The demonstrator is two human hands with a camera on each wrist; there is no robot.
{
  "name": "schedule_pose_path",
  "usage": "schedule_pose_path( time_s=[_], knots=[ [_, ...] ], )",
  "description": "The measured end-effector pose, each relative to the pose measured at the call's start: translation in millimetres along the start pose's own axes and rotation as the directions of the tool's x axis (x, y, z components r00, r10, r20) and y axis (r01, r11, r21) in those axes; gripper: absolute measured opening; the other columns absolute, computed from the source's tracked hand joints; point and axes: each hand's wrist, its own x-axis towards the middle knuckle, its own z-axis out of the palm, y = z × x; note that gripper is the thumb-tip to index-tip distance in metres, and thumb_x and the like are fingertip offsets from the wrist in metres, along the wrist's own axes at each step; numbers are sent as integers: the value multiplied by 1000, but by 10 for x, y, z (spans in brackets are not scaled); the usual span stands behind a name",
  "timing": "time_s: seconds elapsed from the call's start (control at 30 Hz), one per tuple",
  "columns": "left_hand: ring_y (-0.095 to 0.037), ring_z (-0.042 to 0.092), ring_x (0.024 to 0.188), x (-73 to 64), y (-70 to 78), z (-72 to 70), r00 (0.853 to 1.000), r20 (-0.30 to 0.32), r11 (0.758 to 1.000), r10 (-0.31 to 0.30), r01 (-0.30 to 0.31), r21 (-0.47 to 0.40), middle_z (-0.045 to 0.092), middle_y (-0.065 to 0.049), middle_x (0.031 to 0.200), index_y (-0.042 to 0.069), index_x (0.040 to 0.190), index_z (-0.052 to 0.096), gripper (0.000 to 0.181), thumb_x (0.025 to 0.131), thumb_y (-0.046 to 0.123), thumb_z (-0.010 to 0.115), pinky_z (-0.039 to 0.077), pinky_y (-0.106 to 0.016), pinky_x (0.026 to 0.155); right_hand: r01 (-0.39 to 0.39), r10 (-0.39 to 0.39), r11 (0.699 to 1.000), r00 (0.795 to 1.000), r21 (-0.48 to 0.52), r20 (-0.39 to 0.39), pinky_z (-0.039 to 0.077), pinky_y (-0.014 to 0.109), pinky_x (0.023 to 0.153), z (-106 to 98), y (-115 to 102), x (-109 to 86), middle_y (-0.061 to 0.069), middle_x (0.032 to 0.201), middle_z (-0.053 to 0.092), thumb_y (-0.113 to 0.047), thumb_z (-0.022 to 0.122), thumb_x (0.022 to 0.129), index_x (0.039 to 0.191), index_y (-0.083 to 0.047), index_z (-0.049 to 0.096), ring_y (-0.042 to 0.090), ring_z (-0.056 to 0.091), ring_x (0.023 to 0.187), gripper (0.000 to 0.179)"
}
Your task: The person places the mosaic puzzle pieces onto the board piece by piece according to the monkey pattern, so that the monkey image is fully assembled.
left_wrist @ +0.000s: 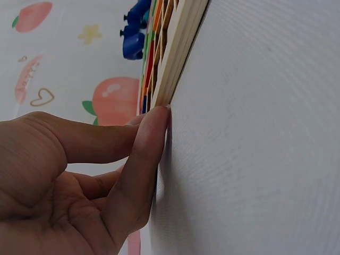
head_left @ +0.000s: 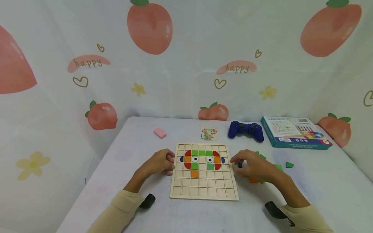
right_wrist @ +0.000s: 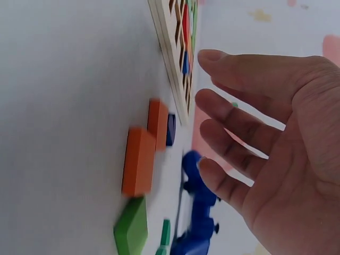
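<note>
A square wooden grid board (head_left: 203,193) lies on the table, with red, green, orange and blue pieces and two white eye pieces set in its upper half. At its left edge is my left hand (head_left: 160,161); in the left wrist view the thumb and index finger meet at the board's edge (left_wrist: 175,64) and hold it there. My right hand (head_left: 253,165) hovers just off the board's right edge, its fingers loosely bent and holding nothing. Beneath that hand lie orange blocks (right_wrist: 139,162), a dark blue piece (right_wrist: 170,129) and a green block (right_wrist: 131,226).
Loose green pieces (head_left: 289,165) lie right of the board. Behind it are a small picture card (head_left: 209,133), a blue game controller (head_left: 245,128) and a pink block (head_left: 160,133). A flat toy box (head_left: 295,132) stands at the back right, before a peach-printed cloth.
</note>
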Motion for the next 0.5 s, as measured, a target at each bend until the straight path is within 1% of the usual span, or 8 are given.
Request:
schedule_pose_path(
  time_s=[0.1, 0.2, 0.33, 0.5],
  knots=[
    [-18, 65, 77, 2, 1, 3, 1000, 2, 1000, -5, 5, 4, 62, -12, 107, -6, 133, 59, 43, 92, -2, 72, 65, -28, 71, -56, 56, 998, 998, -5, 18, 52, 36, 85, -28, 44, -33, -3, 103, 68, -20, 83, 86, 117, -14, 78, 20, 58, 99, 32],
    [-17, 65, 77, 1, 4, 7, 1000, -2, 1000, -7, 7, 7, 62, -12, 106, -5, 133, 59, 43, 92, -2, 72, 64, -28, 71, -86, 86, 996, 996, -10, 28, 53, 39, 87, -50, 77, -58, -4, 103, 68, -21, 85, 85, 116, -15, 78, 20, 58, 101, 32],
    [-18, 65, 77, 1, 0, 9, 1000, -6, 1000, -2, 2, 9, 62, -12, 106, -6, 132, 60, 42, 92, -2, 73, 65, -30, 71, -93, 94, 996, 995, -13, 35, 54, 41, 88, -66, 123, -79, -5, 104, 69, -21, 87, 84, 115, -15, 78, 20, 58, 102, 33],
    [-18, 65, 77, -1, 11, 3, 1000, -5, 1000, -4, 4, 7, 62, -12, 106, -6, 133, 59, 42, 92, -3, 73, 65, -30, 71, -103, 103, 995, 993, -4, 60, 55, 42, 90, -90, 176, -94, -5, 106, 71, -15, 86, 82, 114, -15, 79, 20, 59, 102, 32]
  ],
)
